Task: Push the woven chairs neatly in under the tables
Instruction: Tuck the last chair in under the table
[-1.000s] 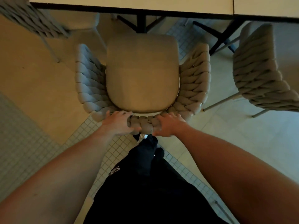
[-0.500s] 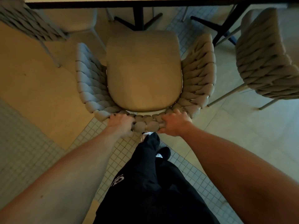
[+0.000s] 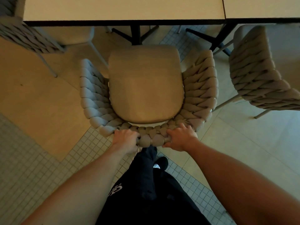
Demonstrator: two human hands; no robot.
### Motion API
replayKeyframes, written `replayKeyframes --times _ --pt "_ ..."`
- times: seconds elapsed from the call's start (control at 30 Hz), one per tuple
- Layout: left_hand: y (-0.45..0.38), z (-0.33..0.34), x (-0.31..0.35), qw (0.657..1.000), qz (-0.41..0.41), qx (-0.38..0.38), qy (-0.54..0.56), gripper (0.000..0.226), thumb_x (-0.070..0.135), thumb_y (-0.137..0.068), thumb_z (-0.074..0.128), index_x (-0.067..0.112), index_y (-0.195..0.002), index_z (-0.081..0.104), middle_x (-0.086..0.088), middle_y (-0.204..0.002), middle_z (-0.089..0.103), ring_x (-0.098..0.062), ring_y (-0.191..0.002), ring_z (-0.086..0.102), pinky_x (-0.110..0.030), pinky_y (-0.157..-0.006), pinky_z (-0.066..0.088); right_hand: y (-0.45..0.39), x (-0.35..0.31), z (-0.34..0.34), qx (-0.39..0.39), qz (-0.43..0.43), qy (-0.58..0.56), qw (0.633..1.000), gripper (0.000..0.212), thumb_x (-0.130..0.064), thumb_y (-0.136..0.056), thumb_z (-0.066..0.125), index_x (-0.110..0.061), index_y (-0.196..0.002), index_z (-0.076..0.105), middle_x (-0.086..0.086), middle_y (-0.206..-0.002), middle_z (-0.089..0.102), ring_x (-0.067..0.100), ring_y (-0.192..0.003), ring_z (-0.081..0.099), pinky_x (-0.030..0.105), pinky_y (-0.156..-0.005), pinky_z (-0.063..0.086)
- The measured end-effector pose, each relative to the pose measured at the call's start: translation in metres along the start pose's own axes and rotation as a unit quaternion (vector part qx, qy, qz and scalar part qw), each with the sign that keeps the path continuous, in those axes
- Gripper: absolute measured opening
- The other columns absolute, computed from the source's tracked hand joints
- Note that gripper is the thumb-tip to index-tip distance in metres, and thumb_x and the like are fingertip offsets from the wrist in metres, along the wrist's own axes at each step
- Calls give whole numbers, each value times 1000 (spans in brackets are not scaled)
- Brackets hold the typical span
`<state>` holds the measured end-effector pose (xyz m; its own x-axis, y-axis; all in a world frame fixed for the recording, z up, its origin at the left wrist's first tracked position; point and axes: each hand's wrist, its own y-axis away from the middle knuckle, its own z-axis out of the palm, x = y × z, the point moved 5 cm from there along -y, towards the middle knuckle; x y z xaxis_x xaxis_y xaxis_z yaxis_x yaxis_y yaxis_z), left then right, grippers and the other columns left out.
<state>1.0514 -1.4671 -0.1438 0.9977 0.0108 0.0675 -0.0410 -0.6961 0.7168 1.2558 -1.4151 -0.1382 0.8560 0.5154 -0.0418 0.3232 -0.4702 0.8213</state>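
Note:
A woven chair (image 3: 201, 88) with a beige seat cushion stands right below me, facing a cream table (image 3: 123, 8). Its seat front sits short of the table's dark edge, close to the black pedestal leg (image 3: 136, 34). My left hand (image 3: 125, 138) grips the braided top of the backrest on the left. My right hand (image 3: 180, 137) grips the same rim on the right. Both arms are stretched out towards the chair.
A second woven chair (image 3: 256, 75) stands to the right, by an adjoining table (image 3: 263, 7). A third chair (image 3: 27, 36) is at the upper left. My dark trousers and shoe (image 3: 160, 163) are just behind the chair, on small square floor tiles.
The chair now looks farther from the table edge, with more of the tabletop and floor under it in view. Both hands keep their grip on the backrest.

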Motion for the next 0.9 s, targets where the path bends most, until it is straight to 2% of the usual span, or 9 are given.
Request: replayKeyframes --times 0.3,0.63,0.9 --pt "-53 -50 -4 1000 -5 27 5 29 38 -83 68 39 -112 66 1 -107 67 -27 -106 61 -45 -89 42 -38 34 -53 18 8 2 1000 69 -79 -88 48 -34 -140 48 2 -142 55 30 -137 40 52 -106 37" --pt "-79 -69 14 1000 -5 24 -1 27 36 -84 68 39 -111 66 1 -107 67 -28 -110 61 -49 -97 41 -51 64 -64 20 15 3 1000 69 -80 -87 48 -35 -138 49 1 -142 55 29 -138 39 53 -107 35" --pt "-81 -67 19 1000 2 27 -3 31 36 -86 67 41 -116 65 4 -106 67 -25 -108 62 -49 -96 39 -50 70 -62 26 15 1 1000 66 -79 -88 49 -35 -138 50 -1 -141 55 29 -138 39 52 -108 35"
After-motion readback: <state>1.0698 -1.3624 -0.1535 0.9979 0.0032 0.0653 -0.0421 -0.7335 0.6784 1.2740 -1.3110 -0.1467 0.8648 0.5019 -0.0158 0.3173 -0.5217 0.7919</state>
